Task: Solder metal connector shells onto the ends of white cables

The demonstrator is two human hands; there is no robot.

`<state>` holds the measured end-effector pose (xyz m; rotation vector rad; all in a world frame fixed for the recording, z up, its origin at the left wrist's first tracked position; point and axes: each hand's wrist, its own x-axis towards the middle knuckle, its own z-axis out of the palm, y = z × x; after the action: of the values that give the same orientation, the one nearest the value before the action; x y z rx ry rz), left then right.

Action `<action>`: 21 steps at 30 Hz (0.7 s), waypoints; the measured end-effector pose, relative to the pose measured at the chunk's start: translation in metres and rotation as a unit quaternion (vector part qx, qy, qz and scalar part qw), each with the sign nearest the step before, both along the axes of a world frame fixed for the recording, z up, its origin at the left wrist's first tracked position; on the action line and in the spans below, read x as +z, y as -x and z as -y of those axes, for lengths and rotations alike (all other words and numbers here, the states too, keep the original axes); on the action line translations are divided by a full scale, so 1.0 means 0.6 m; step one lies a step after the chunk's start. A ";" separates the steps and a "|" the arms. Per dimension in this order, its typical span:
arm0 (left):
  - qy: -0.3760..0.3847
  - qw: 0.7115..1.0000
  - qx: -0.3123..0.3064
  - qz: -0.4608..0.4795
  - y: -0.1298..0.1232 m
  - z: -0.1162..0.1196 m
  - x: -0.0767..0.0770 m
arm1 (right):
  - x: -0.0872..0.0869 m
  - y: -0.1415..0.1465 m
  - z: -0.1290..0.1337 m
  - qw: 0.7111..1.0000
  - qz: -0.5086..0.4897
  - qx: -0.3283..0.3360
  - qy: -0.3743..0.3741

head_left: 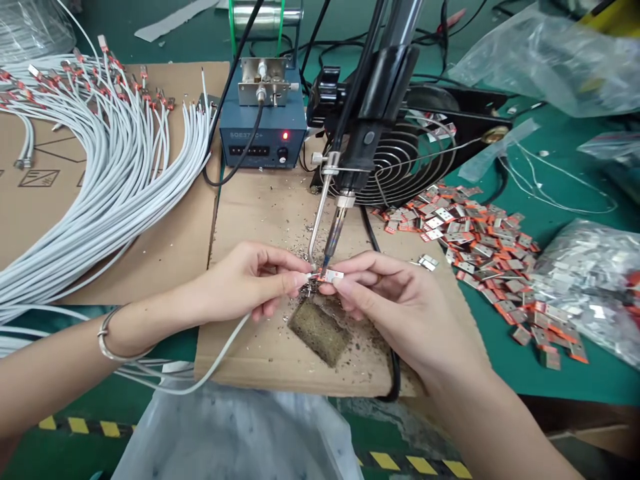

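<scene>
My left hand [265, 281] pinches the end of a white cable [227, 347], whose length hangs down and runs off to the left. Between the fingers of my right hand [380, 287] is a small USB connector [334, 275] with a silver shell and an orange-red part. Cable end and connector meet under the tip of a soldering iron [336, 230], which is held on a stand. A thin bent metal feed tube [319, 223] comes down beside the tip. Below the hands lies a brownish sponge [320, 330] amid solder bits.
White cables [115, 173] lie bundled at left, many tipped with connectors. A blue solder feeder [263, 127] with a solder spool [257, 27] and a fan [400, 160] stand behind. Loose connectors [495, 253] pile at right by a plastic bag [595, 280]. Cardboard [240, 360] covers the bench.
</scene>
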<state>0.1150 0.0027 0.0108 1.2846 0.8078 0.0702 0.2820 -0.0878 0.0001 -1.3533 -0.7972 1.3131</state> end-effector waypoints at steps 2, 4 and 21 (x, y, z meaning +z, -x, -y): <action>-0.001 1.000 -0.001 0.000 0.000 0.000 0.000 | -0.002 -0.001 0.000 1.000 -0.003 0.005 -0.011; 0.000 1.000 -0.001 -0.001 0.000 0.000 0.001 | -0.004 -0.002 0.001 1.000 -0.001 0.008 -0.021; -0.059 0.997 -0.009 -0.052 -0.013 -0.001 0.010 | -0.007 0.000 -0.003 0.999 0.039 0.019 -0.007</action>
<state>0.1229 0.0034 0.0167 1.4166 0.8910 0.0374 0.2822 -0.0861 -0.0038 -1.3900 -0.8871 1.2882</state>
